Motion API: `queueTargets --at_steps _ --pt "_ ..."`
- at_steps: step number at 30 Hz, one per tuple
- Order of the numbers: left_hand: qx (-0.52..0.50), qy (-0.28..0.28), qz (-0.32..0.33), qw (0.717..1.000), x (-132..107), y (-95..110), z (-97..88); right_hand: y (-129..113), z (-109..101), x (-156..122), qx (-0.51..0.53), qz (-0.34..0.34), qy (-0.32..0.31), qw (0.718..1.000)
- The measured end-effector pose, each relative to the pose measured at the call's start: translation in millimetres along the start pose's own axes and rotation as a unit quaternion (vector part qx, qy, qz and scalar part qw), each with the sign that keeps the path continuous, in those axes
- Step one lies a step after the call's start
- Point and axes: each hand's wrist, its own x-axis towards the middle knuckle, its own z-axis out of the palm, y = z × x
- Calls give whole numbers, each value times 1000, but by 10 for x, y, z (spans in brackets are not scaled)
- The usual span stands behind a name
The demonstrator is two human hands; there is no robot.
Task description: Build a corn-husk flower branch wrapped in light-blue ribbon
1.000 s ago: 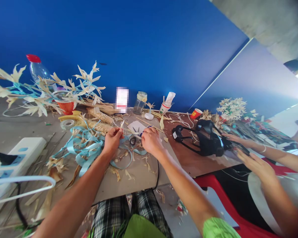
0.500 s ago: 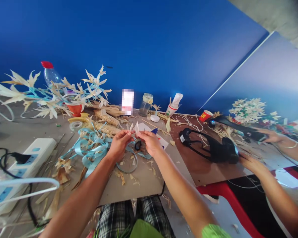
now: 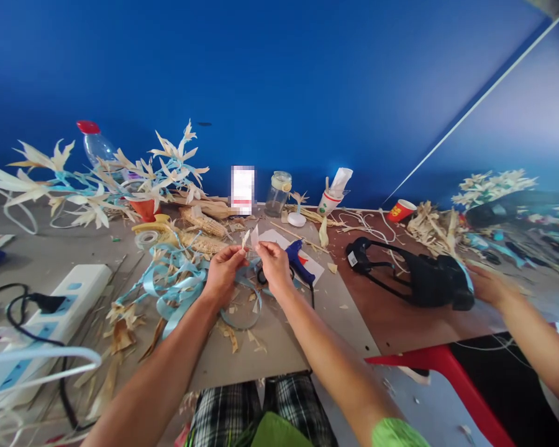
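Left hand [image 3: 226, 268]: thumb and fingers in a narrow grip on a pale husk sliver [image 3: 245, 238].
Right hand [image 3: 274, 264]: a pinching grip on a whitish husk petal [image 3: 254, 235].
Sliver and petal: near upright above the worktop [image 3: 223, 365], side by side; whether they touch is unclear.
From the hands: blue glue gun [image 3: 302, 268] on white paper [image 3: 317, 269], 3 o'clock; light-blue ribbon [image 3: 181, 287], 9 o'clock; corn cobs [image 3: 205, 225], 10 o'clock.

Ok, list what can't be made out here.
In the head view:
Bright panel: content pixelated.
Black loop: partly behind the right hand.
Left pale piece: lower end covered by the left hand.
Power strip: cut off by left edge.
Co-worker's arm: cut off by right edge.
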Motion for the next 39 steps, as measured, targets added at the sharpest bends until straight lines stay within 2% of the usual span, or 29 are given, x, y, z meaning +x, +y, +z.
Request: queueTargets --at_steps 4,7,13,18,23,32,39 --pt "17 -10 0 1000 -22 -5 18 30 28 11 63 13 19 998" --pt "21 -35 5 999 -21 -24 13 12 43 7 104 45 14 993" --pt "0 -66 26 998 3 -42 -6 -19 71 -22 140 69 1 988" --pt "-23 -80 9 996 -4 -46 4 -64 90 -70 172 80 -24 981" --pt "-24 -77 -3 997 -5 -62 3 -94 84 -83 170 88 -33 981" --pt "79 -41 55 994 -46 -25 55 -84 1 -2 174 72 14 982" --pt "105 -51 36 993 -96 8 120 -158 -12 -23 190 78 -24 978"
